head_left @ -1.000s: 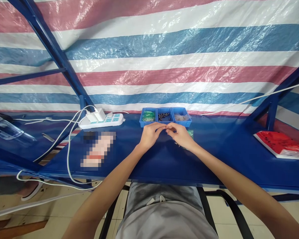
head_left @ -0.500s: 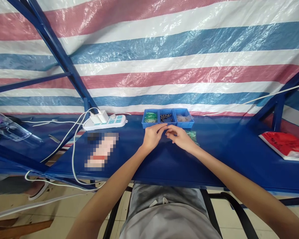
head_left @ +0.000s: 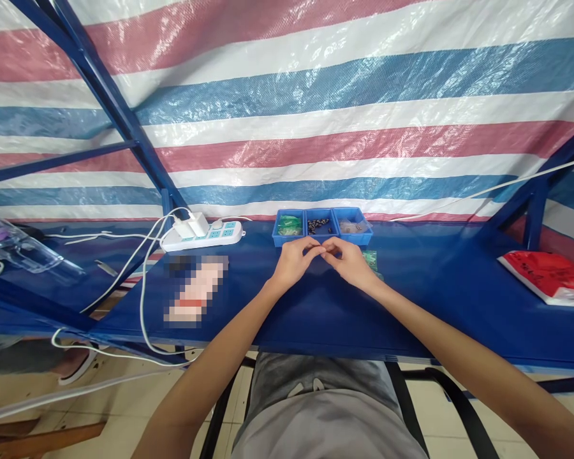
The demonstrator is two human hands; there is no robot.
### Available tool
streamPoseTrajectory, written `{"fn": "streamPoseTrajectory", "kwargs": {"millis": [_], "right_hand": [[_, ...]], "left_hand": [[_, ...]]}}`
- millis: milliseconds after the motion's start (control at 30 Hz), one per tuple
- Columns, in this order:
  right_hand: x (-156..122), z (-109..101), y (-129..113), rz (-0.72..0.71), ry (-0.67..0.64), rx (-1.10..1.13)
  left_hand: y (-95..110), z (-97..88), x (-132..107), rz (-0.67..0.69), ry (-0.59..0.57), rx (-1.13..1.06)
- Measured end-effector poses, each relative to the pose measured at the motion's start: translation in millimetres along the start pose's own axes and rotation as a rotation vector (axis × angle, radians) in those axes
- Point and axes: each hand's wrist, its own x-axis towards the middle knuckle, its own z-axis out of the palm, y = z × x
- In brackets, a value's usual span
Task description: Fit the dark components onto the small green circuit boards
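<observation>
Left hand (head_left: pixel 291 264) nearer right hand (head_left: pixel 351 262), tray (head_left: pixel 356 240) just behind

A striped tarp (head_left: pixel 316 95) is hanging behind a blue table (head_left: pixel 435 299), with a blue strut (head_left: pixel 105 95) slanting across it at the left. A white power strip (head_left: pixel 215 235) is lying at the back of the table, left of centre, carrying two white chargers (head_left: pixel 191 224) at its left end. Their cables (head_left: pixel 141 306) are looping off the front edge toward the tiled floor (head_left: pixel 100 401). A blurred pink item (head_left: pixel 196 288) is lying just in front of the strip. Farther left, a clear plastic container (head_left: pixel 23 252) is resting on its side, with metal tweezers (head_left: pixel 106 268) lying near it. A red bag (head_left: pixel 550 277) is sitting at the far right. Another white cable (head_left: pixel 507 185) is running along the tarp above it.
</observation>
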Motion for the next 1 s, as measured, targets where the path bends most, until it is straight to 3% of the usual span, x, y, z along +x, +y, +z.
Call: {"fn": "streamPoseTrajectory", "kwargs": {"millis": [400, 667, 1000], "right_hand": [[-0.4, 0.1, 2.4, -0.094, 0.032, -0.150], [0.9, -1.7, 1.8, 0.003, 0.038, -0.012], [0.0, -6.1, -7.7, 0.011, 0.055, -0.005]], "left_hand": [[1.5, 4.3, -2.3, -0.055, -0.118, -0.222], [-2.0, 1.4, -1.7, -0.005, -0.126, -0.131], [6.9, 5.0, -0.1, 0.013, 0.014, -0.068]]}}
